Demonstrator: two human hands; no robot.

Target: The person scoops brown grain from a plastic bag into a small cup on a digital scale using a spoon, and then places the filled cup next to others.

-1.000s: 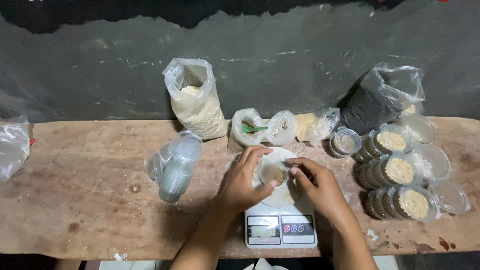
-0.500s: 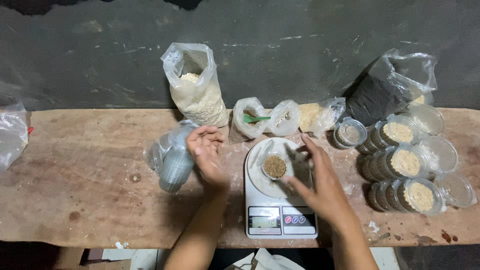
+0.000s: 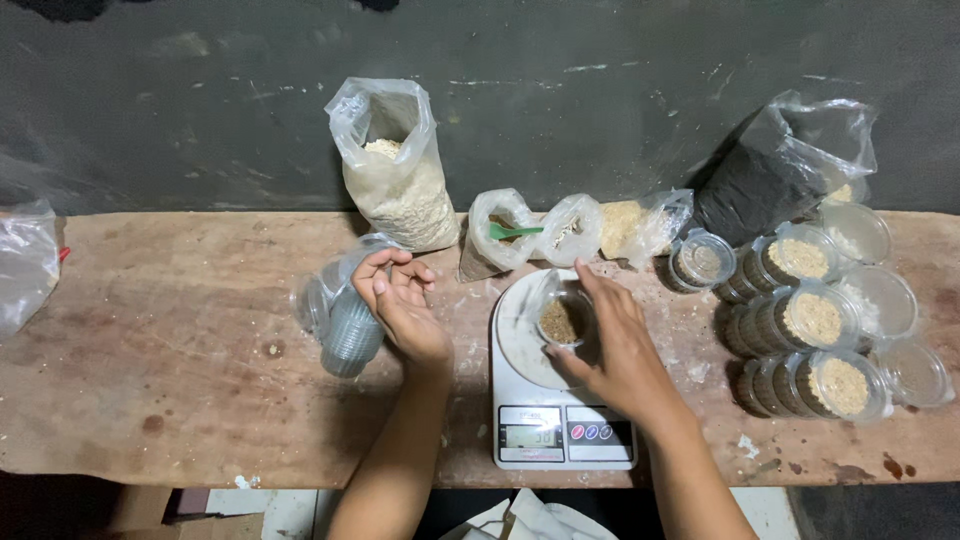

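A white digital kitchen scale [image 3: 560, 425] sits at the near edge of a worn wooden table [image 3: 150, 370]. On its round platform stands a small clear plastic cup [image 3: 565, 320] with brown grain in it. My right hand [image 3: 612, 345] rests around that cup, thumb and fingers touching its sides. My left hand [image 3: 400, 305] is off to the left, fingers curled at a bag of stacked clear plastic cups [image 3: 345, 315] lying on its side.
A tall open bag of pale flakes [image 3: 395, 170] stands at the back. Small bags [image 3: 560, 230], one with a green scoop, lie behind the scale. Several filled, lidded cups [image 3: 810, 320] and a dark bag [image 3: 765, 180] crowd the right. Another plastic bag [image 3: 25, 260] is far left.
My left hand has left the cup on the scale and moved left to the bag of stacked cups. My right hand has stayed at the cup.
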